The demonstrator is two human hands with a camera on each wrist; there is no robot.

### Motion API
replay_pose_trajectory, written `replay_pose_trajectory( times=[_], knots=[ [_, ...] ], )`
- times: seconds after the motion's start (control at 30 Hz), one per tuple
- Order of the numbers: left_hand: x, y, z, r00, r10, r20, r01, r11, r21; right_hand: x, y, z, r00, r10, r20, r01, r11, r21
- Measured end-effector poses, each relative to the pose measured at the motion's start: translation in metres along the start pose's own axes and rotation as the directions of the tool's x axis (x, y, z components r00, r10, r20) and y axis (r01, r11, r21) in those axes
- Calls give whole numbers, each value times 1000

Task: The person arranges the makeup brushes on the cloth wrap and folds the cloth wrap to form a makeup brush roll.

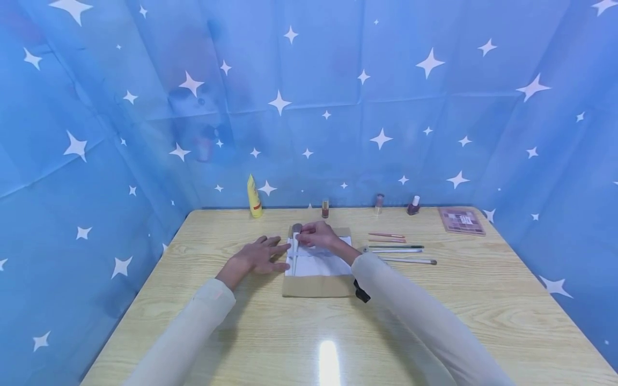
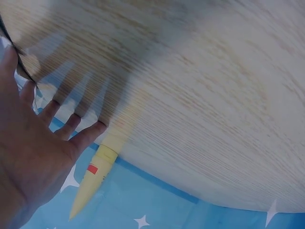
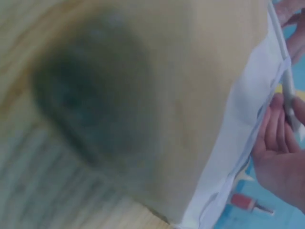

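Observation:
A makeup brush (image 1: 295, 257) with dark bristles and a pale handle lies upright along the left side of a tan brush pouch (image 1: 318, 287) with a white inner layer. My right hand (image 1: 316, 236) pinches the brush near its head; the right wrist view shows the fingers and thumb of this hand (image 3: 281, 162) at the pale brush handle (image 3: 287, 81). At the pouch's left edge, my left hand (image 1: 260, 254) is spread, its fingertips beside the brush. In the left wrist view, the fingers of the left hand (image 2: 43, 148) are straight and apart.
Several slim brushes and pencils (image 1: 396, 246) lie right of the pouch. Along the back stand a yellow tube (image 1: 254, 198), a small dark bottle (image 1: 325, 208), a pinkish tube (image 1: 379, 203) and a white-capped nail polish (image 1: 413, 206). An eyeshadow palette (image 1: 462, 221) lies back right.

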State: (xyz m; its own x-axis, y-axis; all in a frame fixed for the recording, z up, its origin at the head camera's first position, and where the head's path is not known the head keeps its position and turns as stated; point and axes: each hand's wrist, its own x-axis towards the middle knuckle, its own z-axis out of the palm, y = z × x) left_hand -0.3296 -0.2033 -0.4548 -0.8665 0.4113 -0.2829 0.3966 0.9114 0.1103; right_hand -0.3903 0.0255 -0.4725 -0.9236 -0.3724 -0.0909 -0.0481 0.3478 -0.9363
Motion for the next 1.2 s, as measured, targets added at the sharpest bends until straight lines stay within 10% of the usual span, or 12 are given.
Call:
replay_pose_trajectory(
  times=[0.77,1.2],
  knots=[
    [1,2,0,1000,-7,-16,7,1000,-4,-19,1,6,997,-58,45,69,948,-311],
    [2,0,4,1000,-14,-16,14,1000,-17,-25,0,2,994,-52,95,81,943,-323]
  ],
)
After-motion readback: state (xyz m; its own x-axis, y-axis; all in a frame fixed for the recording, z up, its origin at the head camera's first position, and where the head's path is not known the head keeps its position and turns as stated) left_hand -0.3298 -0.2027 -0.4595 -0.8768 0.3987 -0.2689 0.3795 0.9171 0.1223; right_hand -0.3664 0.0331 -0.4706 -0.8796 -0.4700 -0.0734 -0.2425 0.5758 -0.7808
